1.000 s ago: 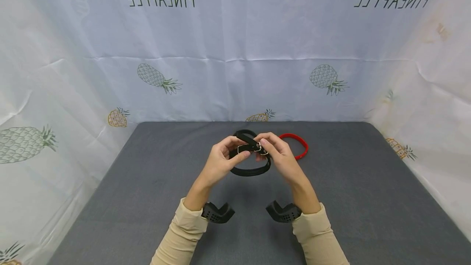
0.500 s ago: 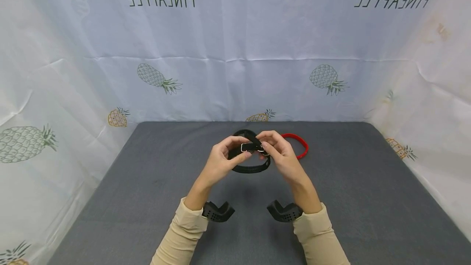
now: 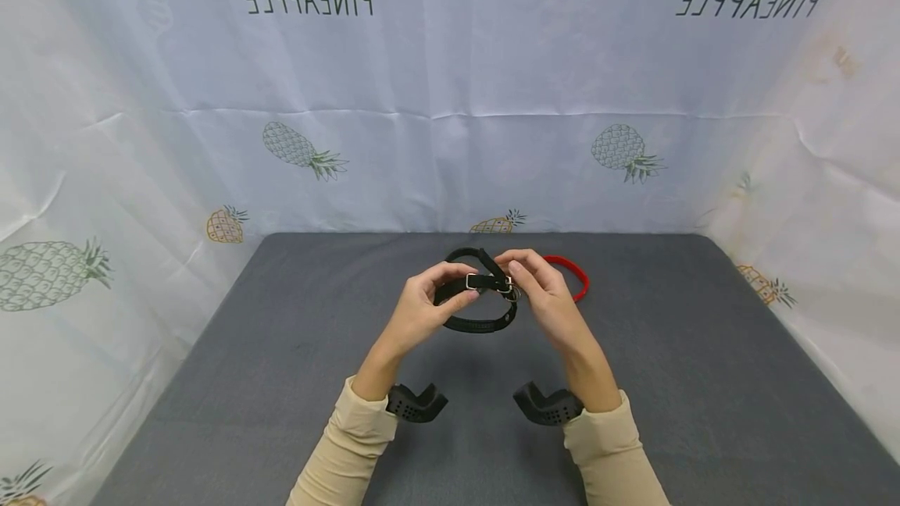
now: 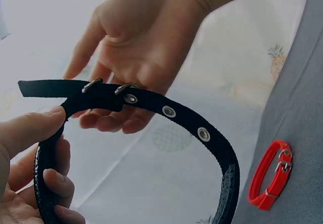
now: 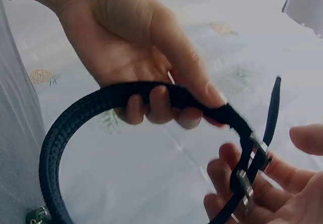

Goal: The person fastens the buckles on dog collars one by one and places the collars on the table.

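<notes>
In the head view a black buckled collar [image 3: 480, 326] is held up over the table as a loop. My left hand [image 3: 415, 311] grips its left side, thumb on the near face and fingers curled round the band. The right hand [image 3: 551, 311] is at the buckle [image 3: 505, 285]; in the right wrist view its fingers [image 5: 275, 183] touch the strap from behind while its thumb [image 5: 309, 139] stands off it. The left wrist view shows metal-rimmed eyelets [image 4: 169, 111] along the band and a free strap end [image 4: 43, 88] sticking out past the metal fittings.
A red buckled collar [image 3: 578, 272] lies on the grey table [image 3: 281, 381], partly behind my right hand. White cloth with pineapple prints [image 3: 436, 170] hangs at the back and sides. A black wrist camera [image 3: 417, 404] sits on each wrist.
My right hand has shifted slightly right, its thumb now lifted off the buckle, which is more exposed. The metal loop by the left fingers has moved right. The red collar stays put.
</notes>
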Motion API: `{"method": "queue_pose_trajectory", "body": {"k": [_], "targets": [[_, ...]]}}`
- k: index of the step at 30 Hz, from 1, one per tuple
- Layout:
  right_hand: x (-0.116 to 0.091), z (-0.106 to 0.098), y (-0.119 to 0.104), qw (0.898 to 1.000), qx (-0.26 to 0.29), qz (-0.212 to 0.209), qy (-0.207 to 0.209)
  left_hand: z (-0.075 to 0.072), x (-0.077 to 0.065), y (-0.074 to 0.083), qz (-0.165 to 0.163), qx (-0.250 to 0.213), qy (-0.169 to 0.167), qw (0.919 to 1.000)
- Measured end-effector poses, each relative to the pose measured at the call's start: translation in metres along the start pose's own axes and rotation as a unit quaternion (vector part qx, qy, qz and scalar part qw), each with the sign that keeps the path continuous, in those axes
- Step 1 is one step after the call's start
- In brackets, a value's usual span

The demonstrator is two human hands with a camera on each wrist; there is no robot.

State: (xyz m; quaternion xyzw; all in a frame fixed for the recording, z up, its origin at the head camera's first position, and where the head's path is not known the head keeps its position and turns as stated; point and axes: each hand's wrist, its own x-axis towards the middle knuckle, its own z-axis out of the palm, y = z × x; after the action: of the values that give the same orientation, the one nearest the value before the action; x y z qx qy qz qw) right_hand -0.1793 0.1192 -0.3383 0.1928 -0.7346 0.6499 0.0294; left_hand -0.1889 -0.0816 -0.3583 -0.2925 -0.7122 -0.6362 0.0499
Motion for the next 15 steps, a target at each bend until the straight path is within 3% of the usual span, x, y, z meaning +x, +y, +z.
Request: {"method": "queue_pose_trajectory", "body": {"k": [5, 15], "targets": [[-0.002, 0.004, -0.003, 1.0, -0.004, -0.004, 0.009, 0.002, -0.001, -0.001, 0.003, 0.023, -0.002, 0.9997], [-0.002, 0.011, -0.001, 1.0, 0.027, 0.002, -0.014, 0.002, -0.002, 0.002, 0.019, 0.037, 0.007, 0.9991]]}}
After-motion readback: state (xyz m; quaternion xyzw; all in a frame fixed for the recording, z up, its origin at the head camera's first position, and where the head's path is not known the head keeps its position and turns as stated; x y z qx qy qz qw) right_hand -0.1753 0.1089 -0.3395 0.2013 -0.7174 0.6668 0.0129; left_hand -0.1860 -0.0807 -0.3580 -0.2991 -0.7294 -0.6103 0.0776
